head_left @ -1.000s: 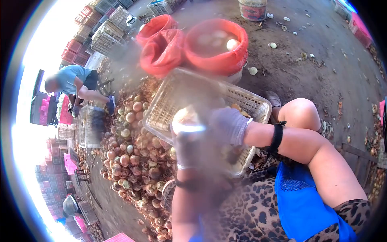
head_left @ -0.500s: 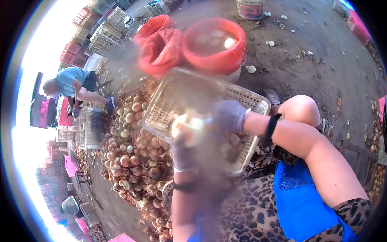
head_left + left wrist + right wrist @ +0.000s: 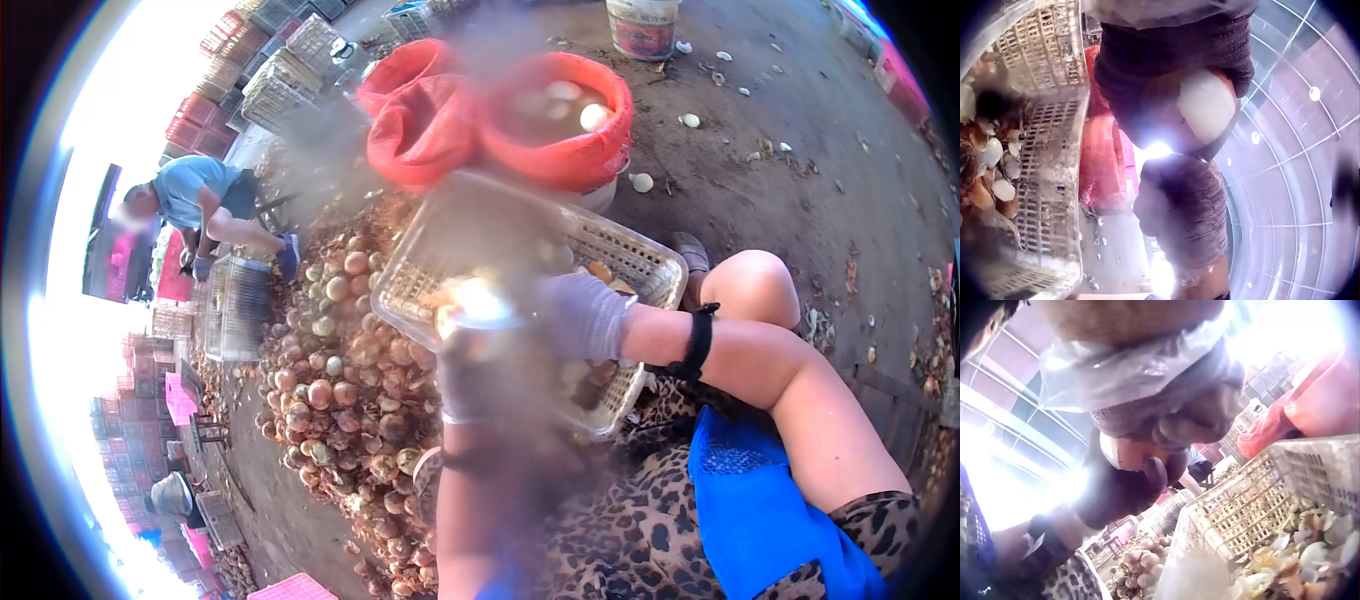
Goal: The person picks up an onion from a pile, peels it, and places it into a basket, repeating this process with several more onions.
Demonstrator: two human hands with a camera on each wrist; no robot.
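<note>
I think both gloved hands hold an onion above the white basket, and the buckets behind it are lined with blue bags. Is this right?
The bags are red, not blue, as the head view shows. The left hand and right hand do hold the onion above the white basket.

Hard daylight from the left, blown white along the head view's rim. Heavy fisheye bending, black corners. Hazy smear and glare over the onion (image 3: 478,300). Backlit, flared, soft up close in both wrist views.
</note>
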